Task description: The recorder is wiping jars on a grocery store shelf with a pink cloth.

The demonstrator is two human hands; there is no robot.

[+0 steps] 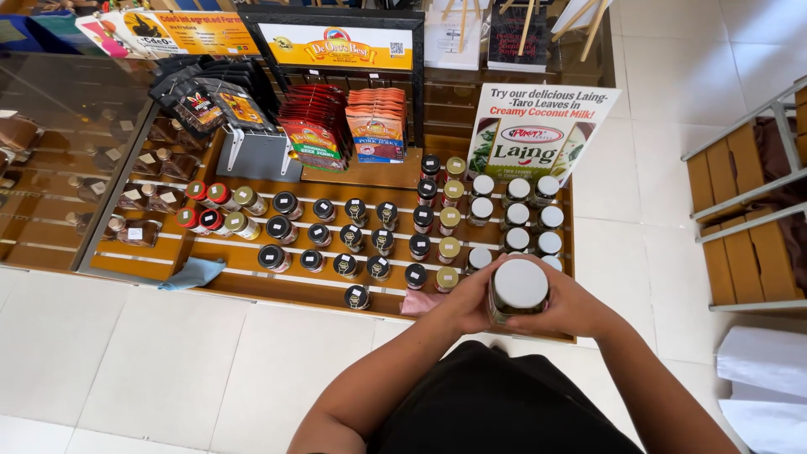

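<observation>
- Jar (518,291) with a white lid, held upright between both hands, probably to steady it.
- Left hand (465,304) and right hand (574,308) fingers curl around its sides.
- Beyond the fingertips, jars in rows (353,238) fill the wooden display shelf (252,282).

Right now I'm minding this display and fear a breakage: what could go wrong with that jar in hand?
Both hands, left hand and right hand, cup the white-lidded jar over the tiled floor; a slip might smash it. The rows of white-lidded jars stand packed right beside it, so a careless reach could topple neighbours. The leaning sign might get knocked too.
</observation>
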